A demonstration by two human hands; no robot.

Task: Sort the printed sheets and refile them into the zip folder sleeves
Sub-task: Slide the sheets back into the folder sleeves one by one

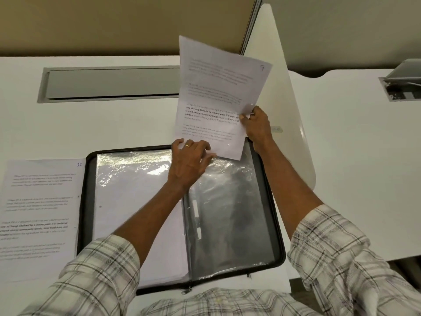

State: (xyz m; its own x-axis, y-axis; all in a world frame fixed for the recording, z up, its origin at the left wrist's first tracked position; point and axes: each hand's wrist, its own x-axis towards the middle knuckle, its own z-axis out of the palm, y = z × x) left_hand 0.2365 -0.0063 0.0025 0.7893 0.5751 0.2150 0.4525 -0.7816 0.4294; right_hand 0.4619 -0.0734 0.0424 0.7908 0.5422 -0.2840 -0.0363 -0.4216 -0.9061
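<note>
A black zip folder (276, 224) lies open on the white desk in front of me. Its left half holds clear sleeves with white sheets (136, 201) inside; its right half shows an empty clear sleeve (232, 213). My right hand (256, 124) pinches the right edge of a printed sheet (218, 92) marked 9, held tilted above the folder's top edge. My left hand (189, 163) rests at the top of the right sleeve, fingers spread, touching the sheet's lower edge. Another printed sheet (38, 213) lies flat left of the folder.
A grey cable tray lid (109, 82) is set into the desk behind the folder. A white divider panel (284, 87) stands at the right, with a second desk and open cable box (403, 87) beyond it. A white pen (197, 218) lies at the folder's spine.
</note>
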